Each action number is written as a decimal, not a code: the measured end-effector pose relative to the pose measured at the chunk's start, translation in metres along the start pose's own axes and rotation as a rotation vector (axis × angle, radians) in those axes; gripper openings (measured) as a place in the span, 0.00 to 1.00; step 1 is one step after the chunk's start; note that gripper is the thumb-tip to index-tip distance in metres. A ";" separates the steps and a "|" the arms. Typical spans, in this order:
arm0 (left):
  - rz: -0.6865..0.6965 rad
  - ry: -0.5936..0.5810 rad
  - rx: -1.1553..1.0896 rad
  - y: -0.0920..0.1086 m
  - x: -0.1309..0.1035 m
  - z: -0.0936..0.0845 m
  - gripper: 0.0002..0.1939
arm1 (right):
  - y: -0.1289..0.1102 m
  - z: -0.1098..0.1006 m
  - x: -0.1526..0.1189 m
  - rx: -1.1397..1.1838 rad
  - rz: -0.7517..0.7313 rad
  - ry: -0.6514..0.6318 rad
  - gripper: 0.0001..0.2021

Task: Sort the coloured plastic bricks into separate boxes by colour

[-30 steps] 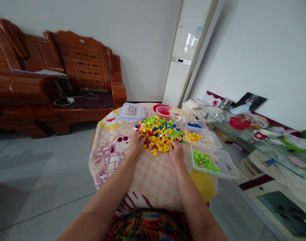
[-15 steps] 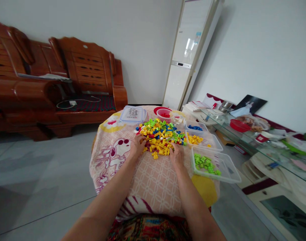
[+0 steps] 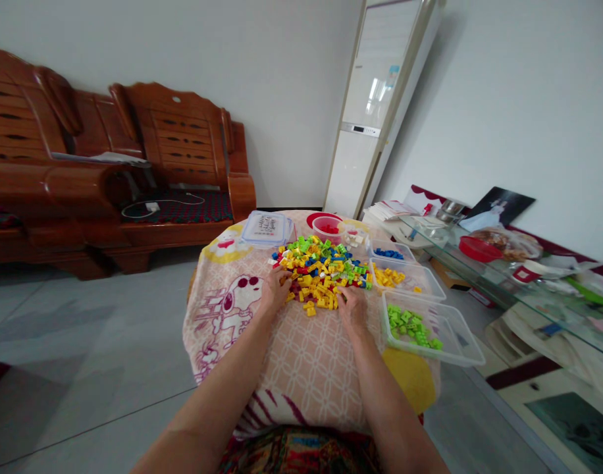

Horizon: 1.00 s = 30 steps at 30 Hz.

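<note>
A heap of small toy building bricks point(image 3: 321, 266), mostly yellow with green, blue, red and white ones, lies on the cloth-covered table. My left hand point(image 3: 274, 291) rests at its left edge, fingers bent in against the bricks. At the near right edge is my right hand point(image 3: 351, 307), thumb and fingers drawn together beside yellow bricks. Anything between the fingertips of either hand is too small to make out. To the right stand clear plastic boxes: one with green bricks point(image 3: 413, 326), one with yellow bricks point(image 3: 389, 276) and one with blue bricks point(image 3: 388, 253).
Behind the heap are a tub point(image 3: 327, 228) of red bricks, some white bricks point(image 3: 355, 238) and a stack of clear lids point(image 3: 266, 228). A cluttered glass-topped cabinet point(image 3: 499, 276) stands at the right. A wooden sofa point(image 3: 183, 145) is at the far left.
The whole view has shifted slightly, so everything sits a little lower and further right. My hands stay at the edges of the heap, with the right fingers slightly moved.
</note>
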<state>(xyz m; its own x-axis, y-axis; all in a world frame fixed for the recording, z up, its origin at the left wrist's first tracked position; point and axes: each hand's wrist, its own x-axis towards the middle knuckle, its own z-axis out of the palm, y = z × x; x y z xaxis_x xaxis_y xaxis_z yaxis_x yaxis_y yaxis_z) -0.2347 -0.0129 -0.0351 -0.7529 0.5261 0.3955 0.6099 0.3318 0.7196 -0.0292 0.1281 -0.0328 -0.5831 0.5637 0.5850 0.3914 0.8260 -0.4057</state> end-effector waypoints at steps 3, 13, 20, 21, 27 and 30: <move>0.003 0.009 -0.003 -0.002 0.000 0.001 0.13 | 0.001 0.001 -0.001 0.018 -0.011 0.015 0.11; 0.013 0.007 0.014 -0.004 0.000 0.002 0.13 | -0.002 0.000 -0.001 0.042 0.015 0.027 0.09; 0.018 0.007 0.002 -0.005 0.000 0.002 0.13 | -0.003 -0.002 0.000 0.067 -0.009 0.062 0.10; 0.014 0.004 0.002 -0.005 -0.001 0.002 0.13 | -0.003 -0.003 0.000 0.072 -0.013 0.082 0.12; -0.004 -0.004 0.001 -0.003 0.000 0.002 0.13 | -0.003 -0.008 0.000 0.163 0.031 0.218 0.15; -0.001 0.004 -0.001 -0.003 0.000 0.002 0.13 | -0.002 -0.008 0.001 0.241 0.064 0.252 0.15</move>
<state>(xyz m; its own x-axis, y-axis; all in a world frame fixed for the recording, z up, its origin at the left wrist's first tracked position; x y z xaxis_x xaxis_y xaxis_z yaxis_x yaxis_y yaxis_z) -0.2363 -0.0119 -0.0388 -0.7544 0.5228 0.3969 0.6090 0.3317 0.7205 -0.0244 0.1272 -0.0258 -0.3569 0.6230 0.6961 0.2242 0.7805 -0.5836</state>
